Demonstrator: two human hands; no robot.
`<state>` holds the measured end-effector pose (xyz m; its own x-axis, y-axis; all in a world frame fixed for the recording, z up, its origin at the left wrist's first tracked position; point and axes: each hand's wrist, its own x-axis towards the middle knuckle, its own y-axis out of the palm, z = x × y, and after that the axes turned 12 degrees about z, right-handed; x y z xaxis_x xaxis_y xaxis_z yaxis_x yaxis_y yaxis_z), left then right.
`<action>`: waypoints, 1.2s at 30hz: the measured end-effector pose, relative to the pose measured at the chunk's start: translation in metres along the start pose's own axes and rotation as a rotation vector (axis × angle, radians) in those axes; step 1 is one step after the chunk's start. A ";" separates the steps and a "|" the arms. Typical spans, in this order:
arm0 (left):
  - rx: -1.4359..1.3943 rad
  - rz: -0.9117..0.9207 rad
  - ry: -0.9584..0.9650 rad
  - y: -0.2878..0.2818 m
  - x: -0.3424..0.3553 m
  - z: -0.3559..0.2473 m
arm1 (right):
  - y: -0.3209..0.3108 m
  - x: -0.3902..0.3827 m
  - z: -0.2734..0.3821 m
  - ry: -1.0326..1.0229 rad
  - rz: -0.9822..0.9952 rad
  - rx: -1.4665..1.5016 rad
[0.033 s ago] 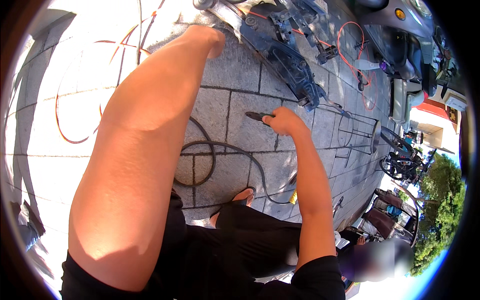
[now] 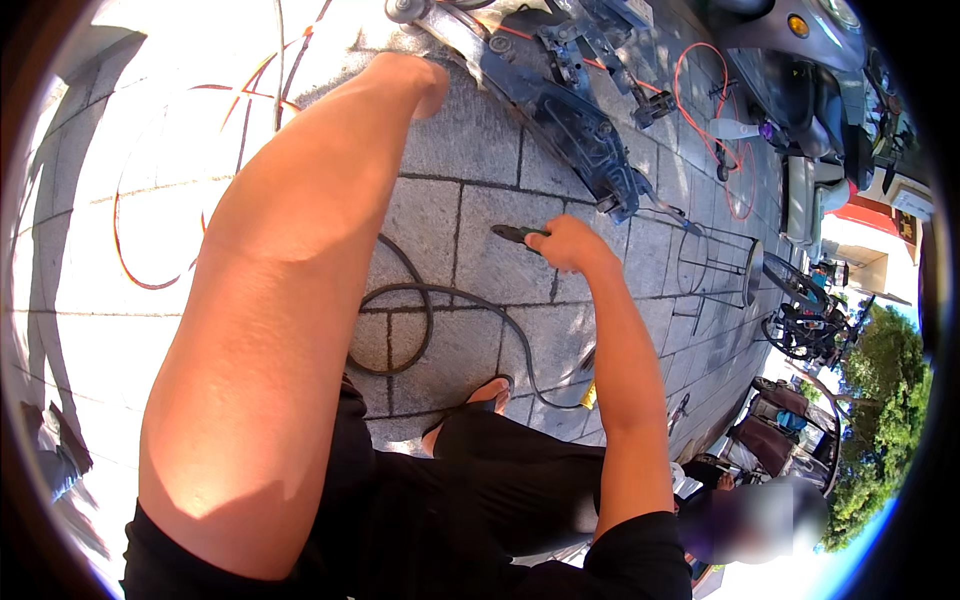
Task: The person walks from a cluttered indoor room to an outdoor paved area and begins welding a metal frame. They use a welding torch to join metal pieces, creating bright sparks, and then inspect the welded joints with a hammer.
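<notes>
My right hand [image 2: 572,243] is closed around a pair of pliers [image 2: 512,233], whose dark jaws point left above the paving. Beyond it lies a dark metal vehicle frame [image 2: 570,125] with brackets and bolts. My left hand [image 2: 428,84] is bent down beside the silver bar [image 2: 452,30] at the frame's left end. Its fingers are hidden behind the back of the hand, so I cannot see whether they grip anything.
A black hose [image 2: 505,318] with a yellow end [image 2: 589,396] coils near my sandalled foot [image 2: 490,390]. Orange cable [image 2: 690,60] loops by a parked scooter [image 2: 790,85]. A round stool [image 2: 752,272] and bicycles stand right; another person [image 2: 750,520] is at lower right.
</notes>
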<state>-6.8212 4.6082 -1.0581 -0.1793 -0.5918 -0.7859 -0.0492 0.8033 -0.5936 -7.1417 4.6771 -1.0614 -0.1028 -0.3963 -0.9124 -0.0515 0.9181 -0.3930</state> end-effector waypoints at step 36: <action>0.033 -0.082 0.143 0.035 -0.014 -0.104 | 0.033 0.005 -0.036 -0.120 -0.054 -0.027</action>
<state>-6.9223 4.6514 -1.0501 -0.3145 -0.6375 -0.7033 -0.0373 0.7487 -0.6619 -7.1800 4.7056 -1.0745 0.0201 -0.4397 -0.8979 -0.0808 0.8944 -0.4398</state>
